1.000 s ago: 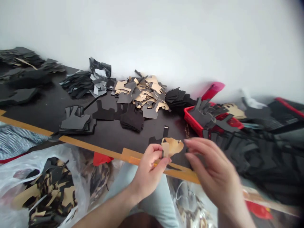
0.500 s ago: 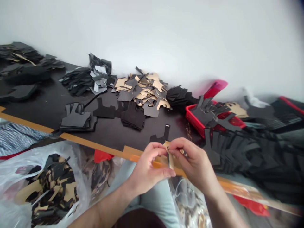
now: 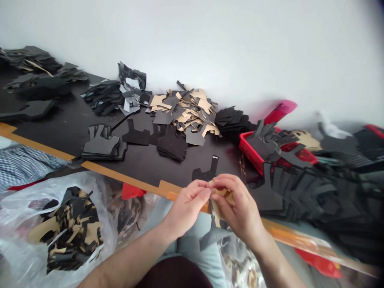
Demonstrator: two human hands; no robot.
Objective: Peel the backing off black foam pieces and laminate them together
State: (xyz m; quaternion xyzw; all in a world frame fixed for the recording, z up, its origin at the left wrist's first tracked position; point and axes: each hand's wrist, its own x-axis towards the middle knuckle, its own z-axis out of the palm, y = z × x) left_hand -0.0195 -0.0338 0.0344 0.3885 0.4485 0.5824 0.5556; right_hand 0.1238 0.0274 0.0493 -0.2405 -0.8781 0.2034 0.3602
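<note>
My left hand pinches the upper end of a dark and tan cut piece, thumb pressed against the fingers. Right beside it, my right hand grips the same piece with bent fingers, the fingertips of both hands nearly touching. The piece hangs down over my lap, its grey lower part blurred. Just beyond the hands a black cut piece with a narrow upright strip lies on the dark table. What the right palm covers is hidden.
Tan and grey pieces are heaped by the wall. A red basket of grey pieces stands right of them, near a long row of dark pieces. Stacked grey pieces lie left; a plastic bag of scraps sits below.
My left thumb has moved up and closed against the fingertips. The held piece now shows a grey part hanging lower, over my lap. The view has shifted slightly.
</note>
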